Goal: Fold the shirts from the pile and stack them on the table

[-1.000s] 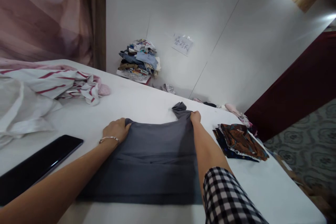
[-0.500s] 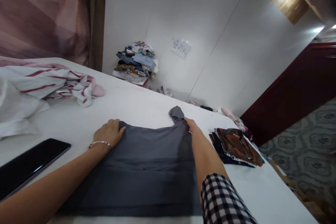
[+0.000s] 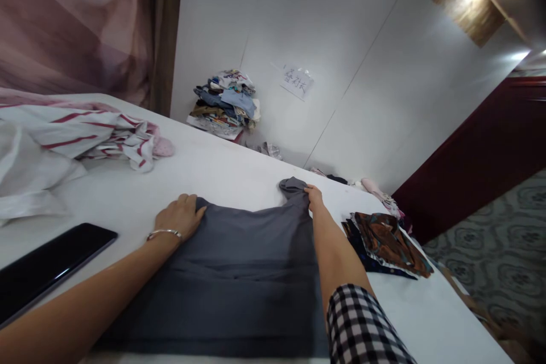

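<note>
A dark grey shirt (image 3: 247, 273) lies spread on the white table in front of me, with a crosswise crease through its middle. At its far left corner, my left hand (image 3: 180, 219) is closed over the cloth, thumb along the edge, a silver bangle on the wrist. My right hand (image 3: 313, 198) pinches the far right corner, where a bunched flap of the same grey cloth curls over and sticks out beyond the edge. The fingertips of both hands are partly hidden. A checked sleeve (image 3: 362, 324) covers my right upper forearm.
Left on the white table (image 3: 222, 168) lie a black phone (image 3: 55, 264) and rumpled striped and white clothes (image 3: 98, 128). Folded brown and dark clothes (image 3: 384, 239) lie to the right. Beyond the far edge stands a clothes pile (image 3: 226, 103), below a wall sign (image 3: 296, 82).
My right hand has drawn the corner slightly, and the curled grey flap now lies flatter and lower. My left hand stays on its corner. The view has shifted a little.
</note>
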A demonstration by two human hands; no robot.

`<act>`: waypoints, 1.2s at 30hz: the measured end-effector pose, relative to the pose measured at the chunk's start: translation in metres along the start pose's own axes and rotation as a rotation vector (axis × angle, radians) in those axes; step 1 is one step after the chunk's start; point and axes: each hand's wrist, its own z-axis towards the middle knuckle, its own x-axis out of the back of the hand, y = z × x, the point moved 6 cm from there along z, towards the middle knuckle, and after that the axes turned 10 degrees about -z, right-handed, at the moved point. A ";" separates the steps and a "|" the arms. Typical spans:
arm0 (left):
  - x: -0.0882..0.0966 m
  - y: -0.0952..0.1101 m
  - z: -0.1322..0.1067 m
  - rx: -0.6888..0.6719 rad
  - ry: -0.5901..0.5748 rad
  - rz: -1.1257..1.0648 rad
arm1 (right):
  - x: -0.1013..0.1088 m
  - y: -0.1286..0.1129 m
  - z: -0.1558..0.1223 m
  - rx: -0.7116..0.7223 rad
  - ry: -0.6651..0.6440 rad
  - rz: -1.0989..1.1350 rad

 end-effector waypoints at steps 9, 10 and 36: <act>0.002 0.005 -0.003 -0.001 0.009 -0.004 | 0.016 -0.054 -0.049 0.104 0.073 0.142; 0.002 0.005 -0.003 0.002 0.009 -0.006 | 0.017 -0.060 -0.063 0.163 0.056 0.157; 0.045 -0.009 -0.047 -0.268 -0.111 -0.658 | 0.145 -0.010 -0.219 0.135 0.143 0.578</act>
